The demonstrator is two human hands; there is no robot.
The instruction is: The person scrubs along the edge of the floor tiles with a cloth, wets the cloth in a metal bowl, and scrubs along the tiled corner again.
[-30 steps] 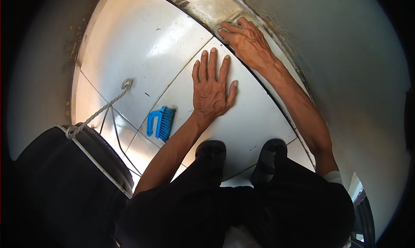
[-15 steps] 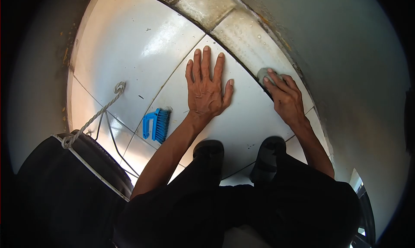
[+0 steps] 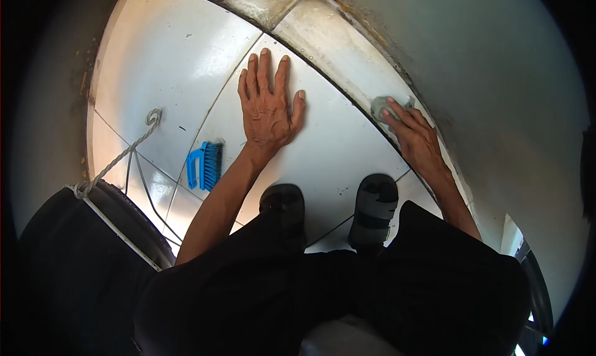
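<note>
Far left: black container (image 3: 68, 269) with a twisted rope (image 3: 115, 160) at its rim, then blue brush (image 3: 213, 165) on the floor tile (image 3: 323, 139), bristles facing right; nobody's holding it. Left hand (image 3: 267, 115): flat, palm down on the tile, fingers spread, nothing in it. Right hand (image 3: 415, 134): fingers curled over a grey wad (image 3: 379, 108), holding it against the tile strip (image 3: 338, 52) between the dark seam and the wall. Wad should be light, soft, squashy, hard to break; likely slippery if wet, can't confirm. Best hold: fingers spread over the top, steady downward pressure. Looks: grey-green, rumpled, irregular edge, mostly hidden under the fingers; can't tell cloth from sponge.
</note>
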